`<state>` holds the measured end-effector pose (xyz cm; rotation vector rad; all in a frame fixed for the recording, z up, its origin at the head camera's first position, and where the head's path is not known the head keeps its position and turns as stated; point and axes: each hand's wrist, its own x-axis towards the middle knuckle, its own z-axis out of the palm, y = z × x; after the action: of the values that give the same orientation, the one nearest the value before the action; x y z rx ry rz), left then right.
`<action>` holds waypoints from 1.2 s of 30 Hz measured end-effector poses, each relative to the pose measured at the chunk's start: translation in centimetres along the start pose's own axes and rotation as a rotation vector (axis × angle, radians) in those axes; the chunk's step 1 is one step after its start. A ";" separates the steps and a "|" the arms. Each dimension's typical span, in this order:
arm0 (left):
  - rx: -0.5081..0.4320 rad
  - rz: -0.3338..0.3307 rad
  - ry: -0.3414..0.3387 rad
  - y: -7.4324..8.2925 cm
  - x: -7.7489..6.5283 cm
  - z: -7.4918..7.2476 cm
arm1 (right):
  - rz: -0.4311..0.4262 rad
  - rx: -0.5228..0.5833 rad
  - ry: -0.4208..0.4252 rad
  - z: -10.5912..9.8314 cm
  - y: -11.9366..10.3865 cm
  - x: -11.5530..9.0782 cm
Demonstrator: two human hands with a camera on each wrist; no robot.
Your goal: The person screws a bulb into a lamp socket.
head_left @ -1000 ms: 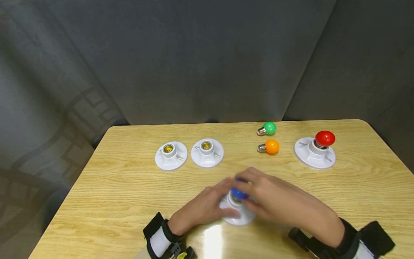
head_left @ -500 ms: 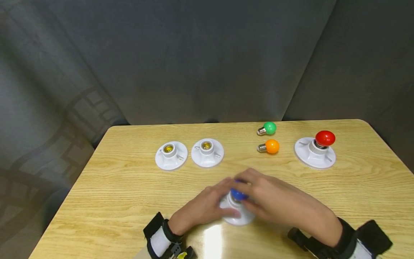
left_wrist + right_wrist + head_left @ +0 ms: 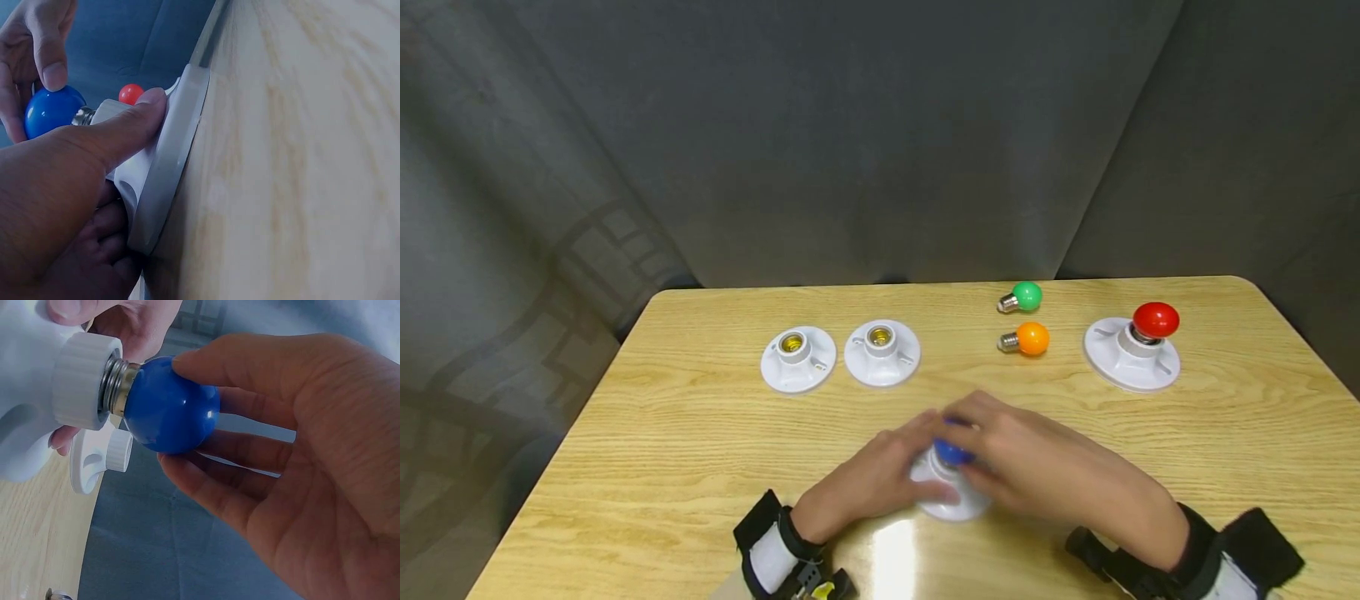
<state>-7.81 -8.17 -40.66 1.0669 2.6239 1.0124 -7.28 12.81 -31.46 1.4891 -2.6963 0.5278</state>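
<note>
A blue light bulb (image 3: 169, 406) has its metal screw end partly inside a white lamp socket (image 3: 81, 381); some thread still shows in the right wrist view. My right hand (image 3: 1026, 442) holds the bulb's round glass with thumb and fingertips spread around it. The left hand (image 3: 887, 471) grips the socket's round base, its thumb (image 3: 134, 122) lying across the top and the fingers curled at the far rim. That base stands on the wooden table, partly covered by both hands in the head view.
Two sockets without bulbs, one at the left (image 3: 798, 359) and one beside it (image 3: 882, 353), stand farther back. A green bulb (image 3: 1027, 296) and an orange bulb (image 3: 1033, 338) lie on the table (image 3: 662, 433). A red bulb (image 3: 1156, 320) sits in a socket (image 3: 1131, 367) at right.
My right wrist has shifted slightly left, and the blue bulb appears a little lower in the socket. The left hand keeps its place on the base.
</note>
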 end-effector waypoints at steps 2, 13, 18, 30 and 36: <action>-0.001 -0.002 -0.001 0.0 0.0 0.0 | 0.000 0.006 -0.006 0.0 0.0 0.0; 0.005 -0.001 0.001 0.0 0.0 0.1 | -0.004 -0.001 -0.016 0.2 0.1 0.0; -0.003 -0.009 -0.006 0.0 0.1 0.0 | -0.018 -0.015 -0.002 0.5 0.1 0.2; -0.008 -0.053 -0.027 0.0 0.0 0.0 | 0.038 -0.009 -0.022 0.4 0.0 0.2; -0.012 -0.042 -0.019 0.1 0.0 0.0 | 0.055 0.000 -0.015 0.3 -0.2 0.2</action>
<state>-7.76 -8.15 -40.60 1.0099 2.6108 1.0029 -7.20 12.44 -31.69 1.4282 -2.7552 0.5205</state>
